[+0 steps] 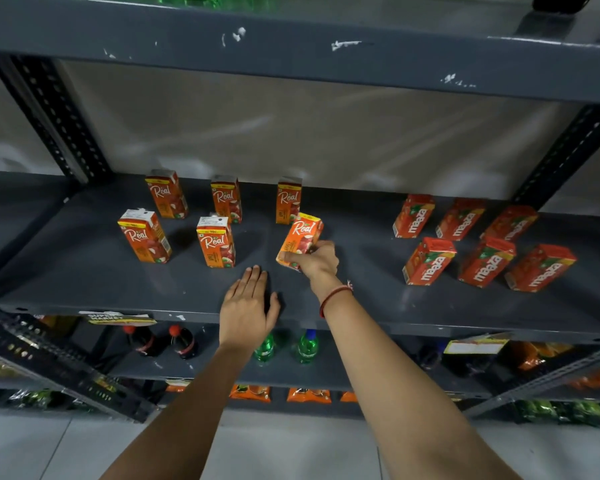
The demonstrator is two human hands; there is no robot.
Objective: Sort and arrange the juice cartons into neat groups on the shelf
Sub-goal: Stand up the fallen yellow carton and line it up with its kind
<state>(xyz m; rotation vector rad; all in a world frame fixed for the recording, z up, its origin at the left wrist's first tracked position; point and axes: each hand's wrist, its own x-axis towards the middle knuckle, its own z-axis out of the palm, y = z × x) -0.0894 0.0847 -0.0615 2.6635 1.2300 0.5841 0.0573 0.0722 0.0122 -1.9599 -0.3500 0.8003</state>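
Nearest, the left hand (248, 306) lies flat with fingers spread on the front of the dark grey metal shelf (378, 306), while the right hand (317, 259), a red thread bracelet (333, 297) at its wrist, grips a tilted orange "Real" juice carton (300, 239) by its lower end. Behind and left stand five more orange "Real" cartons (215, 242) in two rows, and well to the right six red "maaza" cartons (487, 261) in two rows. Below are green bottles (307, 348), dark red-capped bottles (182, 341), and a yellow "SUPER MARKET" tag (118, 318).
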